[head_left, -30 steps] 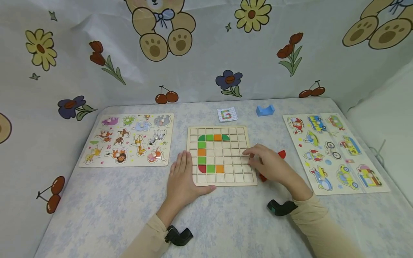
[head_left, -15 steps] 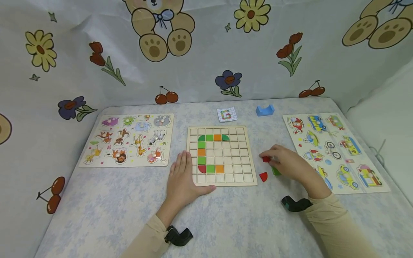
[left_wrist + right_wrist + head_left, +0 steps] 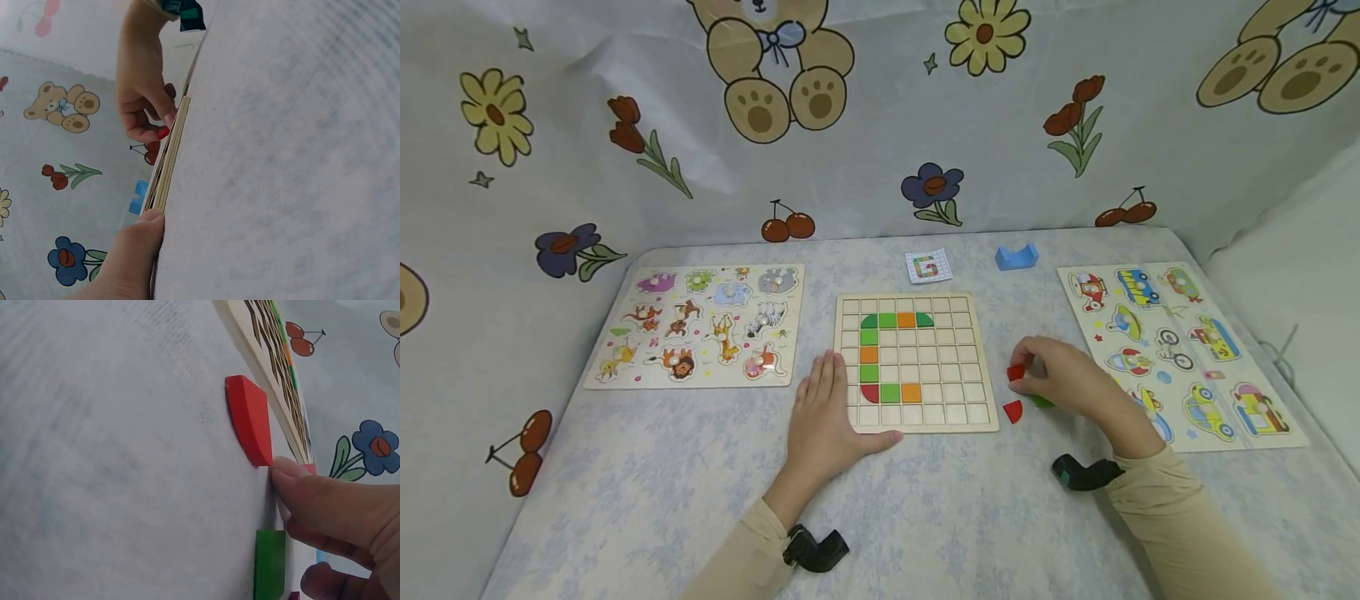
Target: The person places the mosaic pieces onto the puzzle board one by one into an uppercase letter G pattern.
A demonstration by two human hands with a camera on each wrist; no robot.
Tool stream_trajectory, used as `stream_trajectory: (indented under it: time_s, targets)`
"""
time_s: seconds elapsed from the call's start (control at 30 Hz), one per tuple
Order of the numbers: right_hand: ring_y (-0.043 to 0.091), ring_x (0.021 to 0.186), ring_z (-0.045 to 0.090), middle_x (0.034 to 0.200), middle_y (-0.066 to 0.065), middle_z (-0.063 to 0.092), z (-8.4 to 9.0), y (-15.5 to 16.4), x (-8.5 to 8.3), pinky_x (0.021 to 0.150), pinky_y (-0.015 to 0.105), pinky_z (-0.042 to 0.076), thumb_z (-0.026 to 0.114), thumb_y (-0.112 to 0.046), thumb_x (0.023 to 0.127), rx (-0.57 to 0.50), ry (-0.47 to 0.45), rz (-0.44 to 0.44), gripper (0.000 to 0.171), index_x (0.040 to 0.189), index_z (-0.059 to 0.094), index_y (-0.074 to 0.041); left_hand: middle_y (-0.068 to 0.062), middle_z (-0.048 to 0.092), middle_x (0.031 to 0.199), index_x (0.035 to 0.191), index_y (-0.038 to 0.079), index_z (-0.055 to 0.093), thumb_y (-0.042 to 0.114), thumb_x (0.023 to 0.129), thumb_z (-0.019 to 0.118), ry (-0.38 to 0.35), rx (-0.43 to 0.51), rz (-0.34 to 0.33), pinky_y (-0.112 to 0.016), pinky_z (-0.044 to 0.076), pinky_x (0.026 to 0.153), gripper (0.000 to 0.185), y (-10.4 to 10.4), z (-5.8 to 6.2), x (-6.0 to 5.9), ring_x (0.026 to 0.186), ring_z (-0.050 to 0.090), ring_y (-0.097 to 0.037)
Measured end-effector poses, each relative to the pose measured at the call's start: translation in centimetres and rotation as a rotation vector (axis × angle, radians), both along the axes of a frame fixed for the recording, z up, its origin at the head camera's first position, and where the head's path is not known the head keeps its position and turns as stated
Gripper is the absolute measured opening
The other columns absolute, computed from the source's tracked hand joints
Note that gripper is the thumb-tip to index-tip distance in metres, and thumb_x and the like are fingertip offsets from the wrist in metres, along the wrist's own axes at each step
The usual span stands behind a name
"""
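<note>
A square wooden grid board lies mid-table, with green, orange and red tiles set in some cells. My left hand rests along its left edge with straight fingers, its thumb against the near edge. To the right of the board, my right hand pinches a small red block between thumb and finger, low over the table. A red quarter-round block lies just nearer, beside the board. Partly under my right hand is a green block.
An animal puzzle board lies left, a vehicle puzzle board right. Behind the grid board are a small card with a tile pattern and a blue notched block. A printed cloth hangs behind the table.
My right hand has moved from the grid board's right edge to the loose blocks at the right and now pinches a red one. The left hand and the set tiles have stayed put.
</note>
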State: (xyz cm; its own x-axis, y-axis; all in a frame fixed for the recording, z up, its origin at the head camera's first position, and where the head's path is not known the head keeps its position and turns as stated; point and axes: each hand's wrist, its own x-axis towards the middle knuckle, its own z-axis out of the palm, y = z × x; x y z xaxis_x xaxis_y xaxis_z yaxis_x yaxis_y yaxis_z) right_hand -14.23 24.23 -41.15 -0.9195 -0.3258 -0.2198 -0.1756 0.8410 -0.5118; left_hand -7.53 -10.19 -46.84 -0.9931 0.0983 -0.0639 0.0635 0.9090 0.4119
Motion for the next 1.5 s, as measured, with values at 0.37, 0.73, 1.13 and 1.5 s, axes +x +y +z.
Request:
stream_trajectory:
  time_s: [0.37,0.73,1.13,1.5]
  targets:
    - [0.017,0.068,0.05,0.086,0.001,0.061,-0.4,-1.5,0.0,0.056,0.024,0.042,0.076,-0.022,0.088,-0.204,-0.003,-0.023,0.016,0.095,0.063,-0.017,-0.008,-0.002,0.169,0.159,0.006,0.002,0.09,0.06,0.062,-0.002,-0.002,-0.003,-0.049,0.008,0.126,0.143,0.0,0.0,0.0,0.156,-0.004,-0.024]
    - [0.016,0.063,0.05,0.084,0.0,0.061,-1.0,-7.6,0.7,0.053,0.024,0.041,0.081,-0.024,0.084,-0.338,-0.06,0.029,0.02,0.094,0.065,-0.017,-0.009,0.0,0.169,0.159,0.006,0.002,0.089,0.062,0.063,-0.002,0.017,-0.003,-0.05,0.008,0.126,0.141,0.0,0.1,0.0,0.156,-0.004,-0.024]
    - [0.015,0.07,0.054,0.079,-0.005,0.06,-1.4,-9.5,1.0,0.063,0.025,0.045,0.081,-0.027,0.084,-0.259,-0.023,0.079,0.018,0.092,0.066,-0.02,-0.009,0.0,0.169,0.16,0.006,0.002,0.088,0.062,0.063,-0.001,-0.004,-0.003,-0.049,0.009,0.126,0.141,0.0,0.2,0.0,0.157,-0.003,-0.024]
    - [0.012,0.072,0.052,0.081,-0.008,0.06,-1.5,-9.8,1.3,0.064,0.026,0.045,0.079,-0.028,0.086,-0.203,0.041,0.102,0.013,0.089,0.068,-0.022,-0.009,0.001,0.169,0.16,0.006,0.003,0.089,0.062,0.063,-0.002,-0.008,-0.005,-0.049,0.009,0.126,0.141,0.0,0.3,-0.1,0.157,-0.002,-0.025]
